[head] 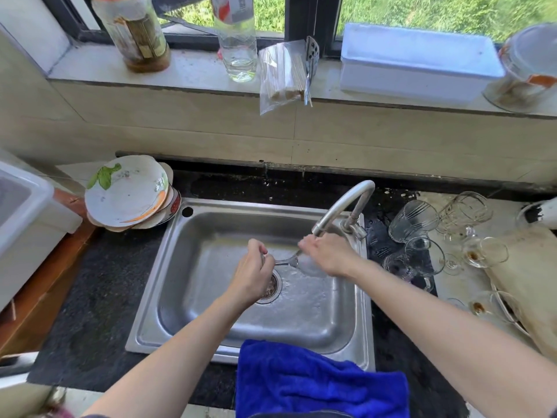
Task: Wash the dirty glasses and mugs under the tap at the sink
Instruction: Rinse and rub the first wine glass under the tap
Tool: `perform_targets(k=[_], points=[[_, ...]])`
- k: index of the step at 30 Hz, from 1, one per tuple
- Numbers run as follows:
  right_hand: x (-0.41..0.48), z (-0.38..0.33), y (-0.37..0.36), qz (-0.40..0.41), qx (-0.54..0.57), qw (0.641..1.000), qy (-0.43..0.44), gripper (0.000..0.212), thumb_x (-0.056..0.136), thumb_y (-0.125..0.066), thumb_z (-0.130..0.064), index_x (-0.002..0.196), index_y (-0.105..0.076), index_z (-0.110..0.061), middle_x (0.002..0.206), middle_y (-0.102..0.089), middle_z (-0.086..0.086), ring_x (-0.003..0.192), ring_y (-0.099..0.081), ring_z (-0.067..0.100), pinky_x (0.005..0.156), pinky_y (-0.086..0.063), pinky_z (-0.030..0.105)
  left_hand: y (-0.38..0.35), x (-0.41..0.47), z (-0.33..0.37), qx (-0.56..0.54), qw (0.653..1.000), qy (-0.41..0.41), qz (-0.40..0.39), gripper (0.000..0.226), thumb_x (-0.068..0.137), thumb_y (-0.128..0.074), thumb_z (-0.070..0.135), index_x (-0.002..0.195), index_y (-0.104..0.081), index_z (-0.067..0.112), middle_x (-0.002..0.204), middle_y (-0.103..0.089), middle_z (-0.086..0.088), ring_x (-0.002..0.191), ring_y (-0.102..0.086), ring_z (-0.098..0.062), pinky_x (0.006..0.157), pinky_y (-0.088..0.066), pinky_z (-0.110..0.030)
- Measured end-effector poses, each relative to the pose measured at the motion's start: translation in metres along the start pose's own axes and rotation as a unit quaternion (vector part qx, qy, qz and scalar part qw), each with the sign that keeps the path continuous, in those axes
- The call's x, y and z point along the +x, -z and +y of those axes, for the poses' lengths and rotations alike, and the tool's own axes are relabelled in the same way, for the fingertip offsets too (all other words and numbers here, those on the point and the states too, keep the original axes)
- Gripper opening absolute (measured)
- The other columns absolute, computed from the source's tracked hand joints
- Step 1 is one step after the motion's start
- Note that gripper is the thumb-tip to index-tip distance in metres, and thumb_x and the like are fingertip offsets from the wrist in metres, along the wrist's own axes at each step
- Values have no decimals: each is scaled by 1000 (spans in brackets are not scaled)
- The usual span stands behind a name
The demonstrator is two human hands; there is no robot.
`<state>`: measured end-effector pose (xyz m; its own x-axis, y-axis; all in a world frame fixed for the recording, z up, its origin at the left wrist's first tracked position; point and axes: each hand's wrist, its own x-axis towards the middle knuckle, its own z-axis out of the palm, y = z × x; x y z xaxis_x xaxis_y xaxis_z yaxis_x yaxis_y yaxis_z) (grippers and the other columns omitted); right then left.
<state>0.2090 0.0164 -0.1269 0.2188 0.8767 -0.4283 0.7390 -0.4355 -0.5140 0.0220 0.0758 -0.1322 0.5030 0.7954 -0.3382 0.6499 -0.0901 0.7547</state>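
Over the steel sink (pixel 193 297) I hold a clear stemmed glass (pixel 291 262) on its side under the tap (pixel 340 206). My left hand (pixel 251 274) grips the foot end of its stem. My right hand (pixel 328 256) lies over the bowl just below the spout, fingers curved round it; the bowl is mostly hidden. Water spreads across the sink floor near the drain (pixel 271 289). Several glasses and glass mugs (pixel 413 220) stand on the counter to the right, and two glasses (pixel 485 251) there carry brown stains.
A blue towel (pixel 319 381) hangs over the sink's front edge. Stacked plates (pixel 128 193) sit at the sink's back left. A wooden board (pixel 530 282) lies at far right. Bottles (pixel 135 31), a bag of chopsticks (pixel 281 75) and a white box (pixel 419 61) line the windowsill.
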Motion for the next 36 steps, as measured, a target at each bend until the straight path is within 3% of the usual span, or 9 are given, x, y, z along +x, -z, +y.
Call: perform_targets(k=[5, 9, 12, 16, 20, 23, 26, 31, 36], points=[[-10, 12, -6, 93, -102, 990, 43, 50, 102, -20, -45, 86, -60, -21, 96, -62, -1, 100, -57, 23, 90, -43, 42, -1, -1, 2, 48, 998, -26, 29, 11, 96, -38, 22, 101, -35, 13, 83, -55, -11, 82, -51, -34, 69, -36, -39], [-9, 7, -24, 76, -147, 978, 126, 49, 101, -20, -48, 123, -59, -28, 122, -61, -6, 114, -54, 17, 96, -34, 38, -5, 2, 1, 53, 998, -22, 36, 12, 96, -38, 23, 100, -35, 13, 84, -55, -9, 81, -52, -33, 67, -35, -37], [-7, 9, -15, 154, -149, 977, 25, 58, 100, -13, -49, 117, -63, -25, 110, -66, -1, 107, -57, 22, 95, -34, 39, -7, 6, 0, 9, 998, 31, 50, 13, 94, -39, 23, 98, -36, 11, 80, -52, -7, 80, -51, -32, 69, -37, -40], [-16, 7, -32, 194, -296, 912, 207, 50, 96, -28, -52, 125, -60, -26, 134, -59, 3, 122, -54, 28, 101, -34, 46, -9, 13, 0, -119, 983, 140, -1, 10, 91, -38, 21, 84, -35, 15, 73, -42, -3, 64, -42, -24, 57, -36, -37], [-16, 16, -7, 134, 7, 989, 67, 70, 76, -50, -77, 132, -49, -37, 134, -48, -11, 121, -45, 9, 102, -33, 34, 0, 14, 2, -223, 951, 200, -77, 15, 88, -40, 13, 75, -36, 18, 62, -41, -7, 33, -30, -11, 40, -18, -14], [-23, 20, 7, 15, 356, 934, -7, 46, 71, -80, -48, 112, -60, -39, 127, -57, -1, 108, -61, 13, 80, -56, 34, 11, 21, -2, -252, 933, 218, -133, 8, 91, -46, 14, 85, -40, 16, 71, -50, -7, 36, -32, -9, 38, -19, -11], [-37, 27, 17, 11, 451, 892, -29, 47, 64, -87, -32, 105, -64, -33, 116, -65, 8, 96, -69, 15, 73, -61, 43, 4, 31, -4, -356, 893, 233, -149, 9, 92, -53, 14, 94, -44, 15, 79, -54, -10, 42, -35, -11, 36, -21, -14], [-66, 26, 12, 219, 276, 936, 10, 62, 59, -82, -50, 115, -57, -43, 118, -56, -23, 105, -56, -5, 82, -53, 21, -54, 38, 27, -604, 734, 287, -121, 6, 91, -59, 10, 92, -53, 7, 81, -56, -11, 56, -52, -12, 48, -45, -15], [-93, 37, 4, 274, 57, 957, 79, 62, 71, -82, -33, 127, -57, -31, 125, -48, -15, 112, -54, 5, 92, -50, 25, -83, 42, 52, -601, 726, 323, -94, 8, 91, -57, 0, 83, -57, 1, 78, -57, -13, 52, -51, -13, 39, -44, -14]])
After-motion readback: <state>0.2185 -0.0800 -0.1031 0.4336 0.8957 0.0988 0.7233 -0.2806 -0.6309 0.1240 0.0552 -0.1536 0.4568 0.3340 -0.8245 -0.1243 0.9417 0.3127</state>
